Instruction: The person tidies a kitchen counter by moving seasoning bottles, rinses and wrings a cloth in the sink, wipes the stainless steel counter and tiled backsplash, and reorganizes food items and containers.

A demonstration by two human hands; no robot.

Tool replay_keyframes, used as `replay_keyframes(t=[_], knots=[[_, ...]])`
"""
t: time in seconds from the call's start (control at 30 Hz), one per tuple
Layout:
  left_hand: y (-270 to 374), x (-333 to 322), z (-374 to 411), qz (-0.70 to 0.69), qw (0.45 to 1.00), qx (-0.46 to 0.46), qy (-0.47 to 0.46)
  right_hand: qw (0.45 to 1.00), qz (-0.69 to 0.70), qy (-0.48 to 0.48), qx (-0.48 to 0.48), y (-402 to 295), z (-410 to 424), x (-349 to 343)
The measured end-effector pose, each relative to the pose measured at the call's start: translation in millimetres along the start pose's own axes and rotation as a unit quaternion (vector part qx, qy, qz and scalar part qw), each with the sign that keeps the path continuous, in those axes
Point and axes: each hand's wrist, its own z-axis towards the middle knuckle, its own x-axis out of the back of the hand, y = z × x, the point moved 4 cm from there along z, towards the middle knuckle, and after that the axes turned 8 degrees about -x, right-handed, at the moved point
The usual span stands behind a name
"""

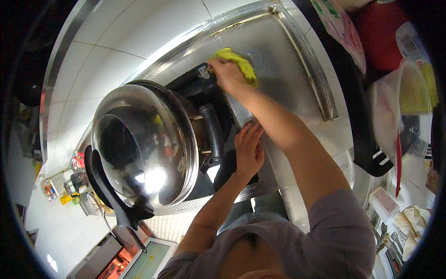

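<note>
My right hand (pixel 227 74) grips a yellow-green cloth (pixel 240 64) at the far right corner of a black cooktop (pixel 188 82). Part of the cloth spreads over the stainless steel counter (pixel 278 52) beside it. Nearer to me, my left hand (pixel 249 150) rests with its fingers against the cooktop's right side, the thumb held apart. A large steel pan (pixel 191 122) with a black side handle (pixel 210 132) stands on the cooktop. Its domed steel lid (pixel 163 139) has a dark round centre and a long black handle (pixel 111 191).
White tiles (pixel 115 31) rise behind the counter's raised metal rim (pixel 306 66). At upper right, a black rack (pixel 348 87) and a clear plastic container (pixel 414 111) overhang the counter. Small packets and jars (pixel 75 183) stand at left. Cutlery (pixel 393 244) lies at lower right.
</note>
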Motion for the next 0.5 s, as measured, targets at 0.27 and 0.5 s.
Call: replay_keyframes(t=[0.27, 0.5], knots=[[11.4, 24.0, -6.5, 0.012, 1.000, 0.017, -0.008, 0.997, -0.034, -0.053, 0.055, 2.8, -85.9, 25.5], [35.2, 28.4, -27.1, -0.005, 1.000, 0.001, -0.005, 0.981, 0.063, -0.172, 0.066, 7.9, -182.4, 62.8]])
